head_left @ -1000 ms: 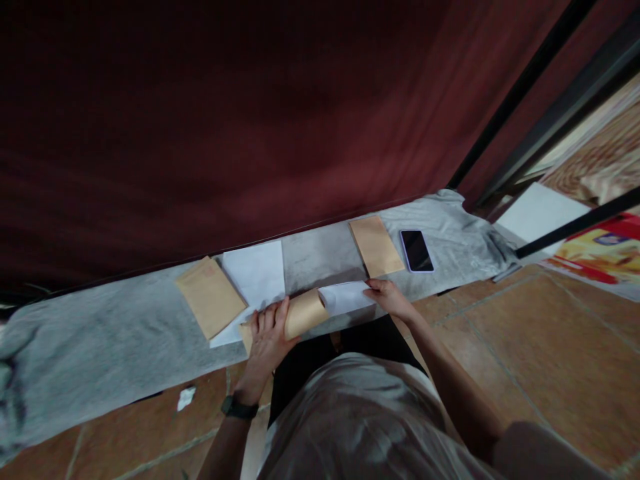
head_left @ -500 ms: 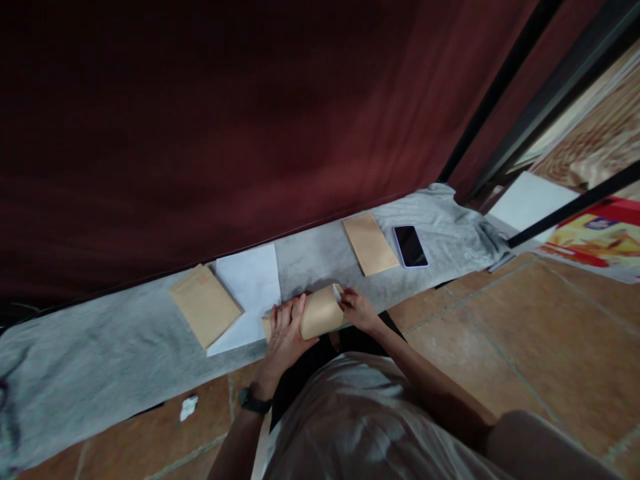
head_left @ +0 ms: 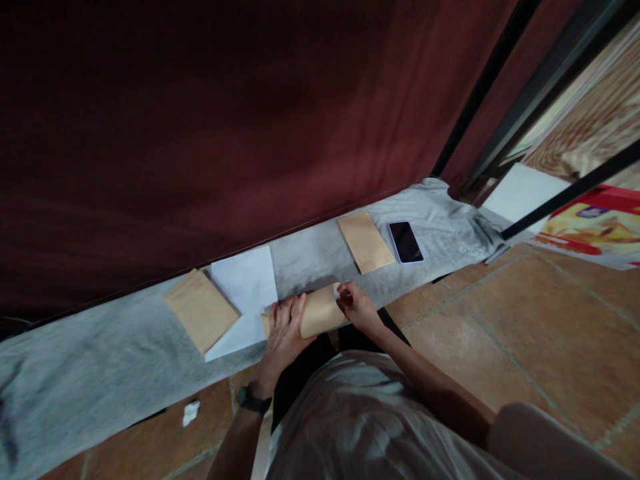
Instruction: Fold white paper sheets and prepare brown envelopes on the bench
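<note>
A brown envelope point(head_left: 320, 310) bulges open on the grey cloth point(head_left: 100, 360) in front of me. My left hand point(head_left: 283, 333) is wrapped round its left half and holds it. My right hand point(head_left: 355, 307) pinches at the envelope's open right end, where a small white corner of folded paper point(head_left: 336, 291) shows. The rest of that paper is hidden inside the envelope.
A brown envelope point(head_left: 200, 309) lies on white sheets point(head_left: 245, 283) to the left. Another brown envelope point(head_left: 365, 241) and a phone point(head_left: 405, 241) lie to the right. A dark red curtain point(head_left: 225, 120) hangs behind. A white scrap point(head_left: 190, 413) lies on the tiled floor point(head_left: 525, 307).
My right hand has pushed the white folded paper leftwards into the envelope; only a corner still shows. My left hand has kept its hold.
</note>
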Available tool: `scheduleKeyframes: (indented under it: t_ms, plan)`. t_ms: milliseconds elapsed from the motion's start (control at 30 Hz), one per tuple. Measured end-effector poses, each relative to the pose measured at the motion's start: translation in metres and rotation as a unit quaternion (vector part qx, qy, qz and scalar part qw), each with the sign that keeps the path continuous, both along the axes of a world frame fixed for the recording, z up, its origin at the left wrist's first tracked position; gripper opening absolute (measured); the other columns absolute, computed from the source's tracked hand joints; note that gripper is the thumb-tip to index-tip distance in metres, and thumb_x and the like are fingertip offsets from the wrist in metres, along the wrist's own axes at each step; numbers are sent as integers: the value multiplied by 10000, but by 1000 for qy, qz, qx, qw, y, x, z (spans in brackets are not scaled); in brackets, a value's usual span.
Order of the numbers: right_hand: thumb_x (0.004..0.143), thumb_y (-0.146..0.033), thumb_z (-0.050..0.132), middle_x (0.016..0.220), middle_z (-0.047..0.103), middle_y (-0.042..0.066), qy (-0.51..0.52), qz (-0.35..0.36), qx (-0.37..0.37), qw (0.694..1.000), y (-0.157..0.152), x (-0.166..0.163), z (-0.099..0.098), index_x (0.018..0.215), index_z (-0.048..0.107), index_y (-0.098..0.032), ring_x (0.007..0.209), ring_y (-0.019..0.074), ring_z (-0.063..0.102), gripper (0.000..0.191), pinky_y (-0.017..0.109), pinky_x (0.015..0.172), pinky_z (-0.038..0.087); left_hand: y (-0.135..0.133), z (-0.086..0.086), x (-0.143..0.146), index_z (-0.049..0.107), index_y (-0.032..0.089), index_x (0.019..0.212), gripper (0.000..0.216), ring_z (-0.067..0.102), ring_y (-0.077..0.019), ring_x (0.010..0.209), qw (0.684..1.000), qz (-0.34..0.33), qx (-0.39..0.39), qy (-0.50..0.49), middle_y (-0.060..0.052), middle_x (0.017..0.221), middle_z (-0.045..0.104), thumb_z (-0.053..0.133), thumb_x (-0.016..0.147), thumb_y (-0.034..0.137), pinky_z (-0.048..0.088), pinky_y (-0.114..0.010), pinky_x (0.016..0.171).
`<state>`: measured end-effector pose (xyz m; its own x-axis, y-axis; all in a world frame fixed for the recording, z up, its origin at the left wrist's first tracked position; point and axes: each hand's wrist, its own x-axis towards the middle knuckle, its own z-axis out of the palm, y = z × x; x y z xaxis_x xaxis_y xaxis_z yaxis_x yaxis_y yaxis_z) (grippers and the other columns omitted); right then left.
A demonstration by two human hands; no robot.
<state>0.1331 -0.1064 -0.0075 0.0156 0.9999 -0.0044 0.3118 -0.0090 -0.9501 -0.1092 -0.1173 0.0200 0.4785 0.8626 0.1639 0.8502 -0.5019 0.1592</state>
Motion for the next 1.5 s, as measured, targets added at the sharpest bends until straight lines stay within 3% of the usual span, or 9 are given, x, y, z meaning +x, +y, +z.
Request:
scheduleKeyframes:
  t_ms: [133, 267, 433, 533, 667, 767, 1200, 1333, 1500]
  plan:
    - [757, -199, 629, 884, 649, -18, 72, -40, -65, 994, 3, 1, -4, 1262, 533, -244, 722, 153, 639, 515, 277, 689, 515, 6, 1, -2, 213, 184, 1603, 1012, 454, -369, 1393, 1000, -20, 11, 4, -201, 1449, 511, 774, 785, 385, 192, -588, 1229]
    - [676, -231, 643, 765, 671, -17, 194, -25, -117, 974, 12, 3, -8, 898, 670, -215, 698, 154, 608, 224, 259, 647, 489, 13, 2, -4, 239, 213, 1601, 907, 306, -372, 1499, 1000, -18, 12, -3, -193, 1562, 408, 724, 843, 330, 150, -600, 1240]
    - [635, -327, 653, 765, 683, -8, 287, -80, -130, 946, 19, -1, -12, 863, 653, -201, 685, 160, 608, 260, 267, 629, 496, 14, -5, 4, 314, 223, 1568, 822, 207, -371, 1536, 968, 143, -3, -207, -183, 1655, 238, 708, 864, 382, 220, -583, 1229]
    - [617, -375, 668, 838, 700, 5, 326, -116, -132, 929, 21, -10, -16, 925, 634, -213, 737, 176, 634, 350, 290, 660, 524, 4, -13, 23, 364, 225, 1527, 834, 419, -337, 1440, 841, 269, -119, -453, -180, 1556, 421, 748, 825, 461, 400, -497, 1156]
    - [596, -404, 700, 854, 704, 7, 345, -140, -136, 918, 21, -24, -20, 931, 617, -225, 774, 185, 644, 389, 297, 675, 532, -9, -18, 58, 566, 209, 1285, 580, 718, -278, 1061, 551, 297, -393, -674, -123, 1155, 725, 773, 809, 467, 584, -439, 925]
    - [577, -394, 716, 827, 704, 5, 345, -137, -138, 918, 19, -29, -21, 888, 626, -217, 755, 180, 641, 369, 279, 658, 519, -8, -17, 78, 638, 195, 1073, 402, 755, -223, 900, 466, 289, -436, -713, -82, 1052, 758, 833, 752, 339, 610, -350, 805]
    - [699, -418, 668, 820, 670, 1, 262, -123, -129, 948, 17, -3, -35, 946, 602, -238, 722, 195, 644, 313, 334, 638, 582, 17, -25, 66, 619, 174, 966, 442, 641, -119, 533, 592, 310, -398, -628, -1, 737, 717, 856, 638, 349, 458, -215, 495]
    - [906, -313, 536, 1093, 688, 93, 0, -46, 35, 998, 14, 11, -32, 1186, 642, -224, 991, 243, 658, 312, 412, 888, 570, 24, -27, 60, 576, 188, 960, 393, 584, -111, 452, 642, 332, -389, -572, 33, 616, 656, 809, 678, 331, 418, -209, 458]
    - [986, -211, 485, 1376, 620, 101, -226, 128, 193, 946, 15, 16, -29, 1302, 644, -241, 1301, 257, 546, 355, 463, 1112, 448, 28, -28, 52, 558, 207, 951, 301, 547, -118, 407, 669, 350, -365, -545, 65, 555, 596, 754, 724, 228, 392, -215, 450]
